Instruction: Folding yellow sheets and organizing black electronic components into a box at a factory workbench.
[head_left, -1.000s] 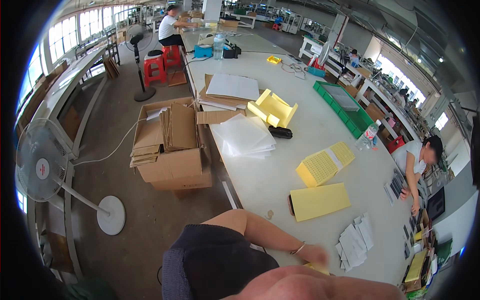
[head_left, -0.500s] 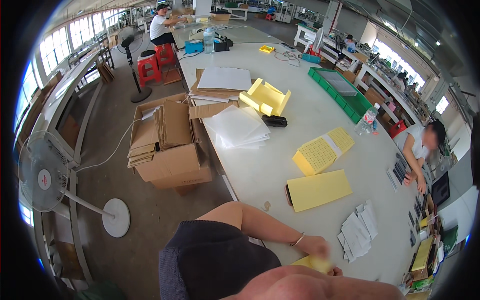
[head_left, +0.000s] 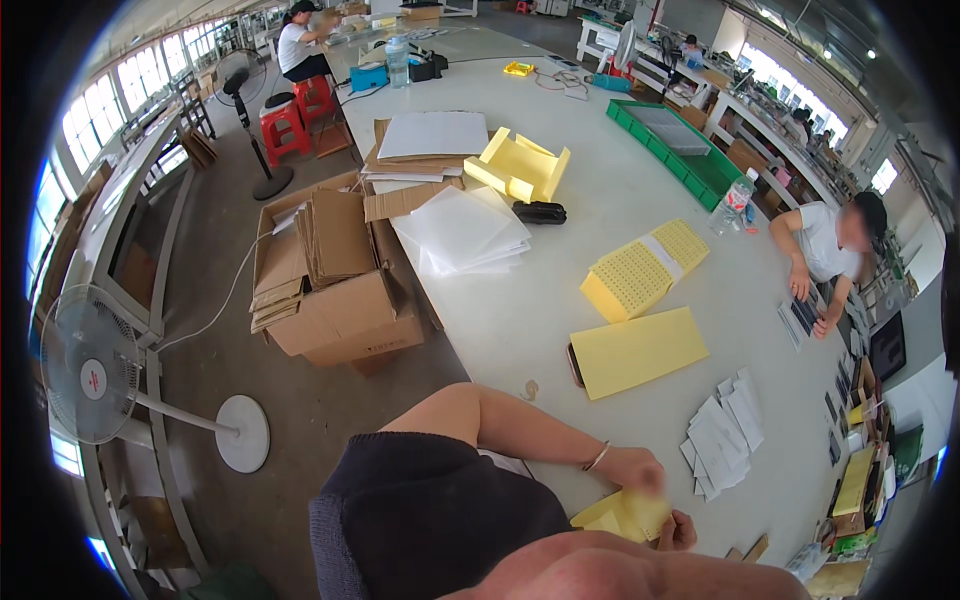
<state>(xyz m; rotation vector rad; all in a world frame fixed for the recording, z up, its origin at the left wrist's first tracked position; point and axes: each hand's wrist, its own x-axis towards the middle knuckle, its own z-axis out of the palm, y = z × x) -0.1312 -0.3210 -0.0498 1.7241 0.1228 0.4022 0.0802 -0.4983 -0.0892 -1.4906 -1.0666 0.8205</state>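
Table (head_left: 560, 300) surface, long and white, takes most of the view and carries all the work. Beside its left edge on the floor stands an open cardboard box (head_left: 335, 290) with flat cardboard pieces inside. On the table lie a pile of thin white sheets (head_left: 465, 232), a yellow perforated block (head_left: 640, 270) and a flat yellow sheet (head_left: 640, 350), then a fan of small white papers (head_left: 725, 430) near the right side.

At the near edge, both hands meet on a small yellow folded card piece (head_left: 625, 515). The left hand (head_left: 635, 470) is closed over its upper part, with fingers bent around it. The right hand (head_left: 680, 530) touches its right end; only some fingers show, so I cannot tell how firmly it holds.

The yellow piece seems very light and thin, stiff enough to keep a fold but easy to crease or tear. I judge it is best taken at the edges near the fold lines, with light finger pressure, not in the middle.
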